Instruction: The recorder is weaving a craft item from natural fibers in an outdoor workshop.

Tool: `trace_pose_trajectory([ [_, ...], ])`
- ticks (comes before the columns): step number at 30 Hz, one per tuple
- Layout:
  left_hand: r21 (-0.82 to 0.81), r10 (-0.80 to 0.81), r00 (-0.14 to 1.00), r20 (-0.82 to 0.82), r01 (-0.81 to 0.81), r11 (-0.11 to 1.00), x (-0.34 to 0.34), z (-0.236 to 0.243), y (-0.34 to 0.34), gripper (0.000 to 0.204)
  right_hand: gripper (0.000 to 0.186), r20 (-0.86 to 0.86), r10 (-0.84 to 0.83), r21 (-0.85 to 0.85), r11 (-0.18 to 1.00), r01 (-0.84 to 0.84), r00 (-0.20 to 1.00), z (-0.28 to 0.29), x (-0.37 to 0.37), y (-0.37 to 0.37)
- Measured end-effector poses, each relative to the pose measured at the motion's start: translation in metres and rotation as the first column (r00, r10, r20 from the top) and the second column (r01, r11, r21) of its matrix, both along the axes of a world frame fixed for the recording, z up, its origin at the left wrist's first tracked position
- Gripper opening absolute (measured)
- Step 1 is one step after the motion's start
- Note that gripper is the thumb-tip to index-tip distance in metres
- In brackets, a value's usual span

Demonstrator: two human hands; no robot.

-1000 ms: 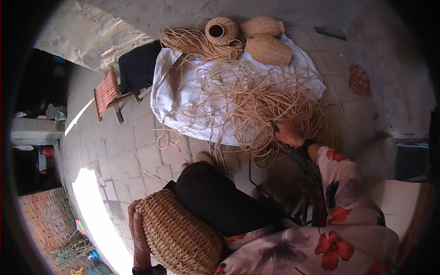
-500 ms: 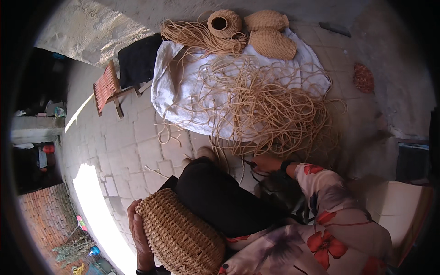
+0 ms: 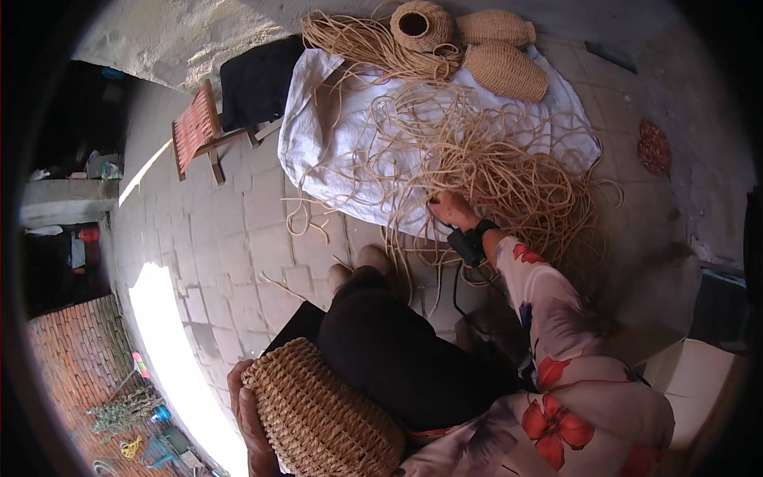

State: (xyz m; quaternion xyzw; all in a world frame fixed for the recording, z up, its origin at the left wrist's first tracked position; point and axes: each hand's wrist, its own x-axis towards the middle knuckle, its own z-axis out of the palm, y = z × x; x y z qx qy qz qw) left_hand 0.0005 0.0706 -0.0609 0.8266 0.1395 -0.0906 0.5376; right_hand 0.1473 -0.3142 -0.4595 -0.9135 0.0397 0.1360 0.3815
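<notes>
A tan woven basket (image 3: 322,409) lies tilted against my thigh at the bottom of the view. My left hand (image 3: 248,413) is closed around its left end, fingers along the woven rim. My right hand (image 3: 453,210) is stretched out to the near edge of a tangled pile of tan cord (image 3: 509,171). Its fingers are curled in among the strands, and what they pinch, if anything, is hidden. A black device is strapped at my right wrist. The cord pile spreads over a white woven sheet (image 3: 350,179) on the floor.
Finished woven vessels (image 3: 505,71) stand at the back of the sheet, beside a bundle of straight cord (image 3: 373,44). A low stool with a red-striped seat (image 3: 195,131) and a black cloth (image 3: 258,83) are at the far left. Paving (image 3: 238,238) surrounds the sheet.
My right hand has moved forward from beside my knee to the cord pile. The view has shifted, so the sheet sits higher. My left hand stays on the basket.
</notes>
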Motion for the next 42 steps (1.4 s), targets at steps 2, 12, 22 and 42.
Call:
trace_pose_trajectory([
  [2,-0.112,-0.086,0.996,0.028,0.088,0.99,0.012,-0.014,-0.016,0.054,0.037,0.272,-0.494,0.218,0.868,0.447,0.826,-0.032,0.028,-0.111],
  [12,-0.045,-0.077,0.997,-0.004,0.076,0.996,-0.001,0.002,-0.005,0.056,0.035,0.037,-0.024,0.17,0.985,0.018,0.999,0.064,-0.112,-0.025],
  [22,-0.1,0.052,0.998,-0.02,-0.054,0.994,-0.003,0.005,-0.005,0.055,0.064,-0.411,-0.011,0.117,0.991,0.065,0.911,-0.001,-0.2,0.025],
  [42,0.07,0.0,0.999,-0.04,0.003,0.998,0.01,-0.002,-0.008,0.059,0.041,0.015,0.079,-0.277,0.958,-0.072,0.997,-0.009,-0.155,0.044],
])
